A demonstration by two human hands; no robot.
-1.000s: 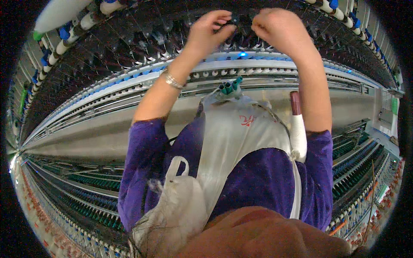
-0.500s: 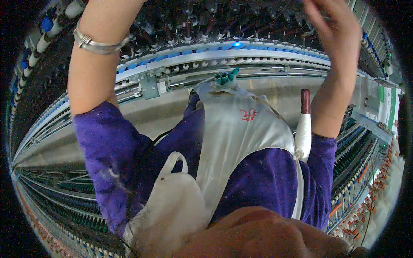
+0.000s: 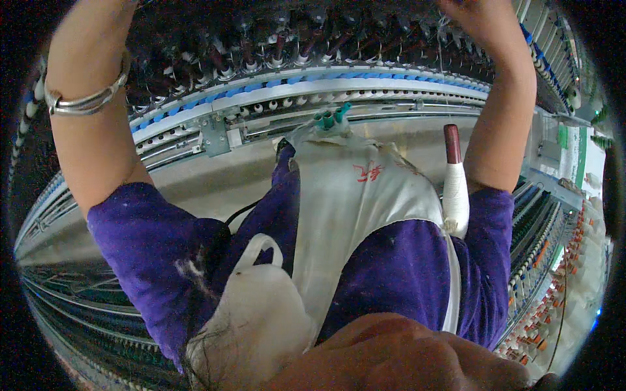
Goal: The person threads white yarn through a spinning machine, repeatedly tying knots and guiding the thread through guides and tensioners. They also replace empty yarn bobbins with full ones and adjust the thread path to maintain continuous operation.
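Observation:
Both my arms reach up past the top edge. Of the left arm I see the forearm with a silver bracelet (image 3: 88, 98); the left hand itself lies outside the picture. My right hand (image 3: 479, 18) is partly in view at the top right, near the dark spindle row; its fingertips are cut off, so I cannot tell whether it holds anything. A yarn bobbin (image 3: 456, 189), white thread on a dark red tube, is tucked upright at the side of my white apron (image 3: 352, 195). Several green tubes (image 3: 328, 119) stick out of the apron's far end.
Across the front runs a spinning frame with dark red bobbins (image 3: 280, 49) on spindles and a blue-and-white rail (image 3: 261, 85). Below the rail is a metal panel (image 3: 195, 186). Another machine (image 3: 531, 241) stands behind at the right, with white spools (image 3: 548, 319) beside it.
My left forearm has swung out to the left and upward. The right hand has shifted slightly left and higher, with more of it cut off. The machine appears shifted in view.

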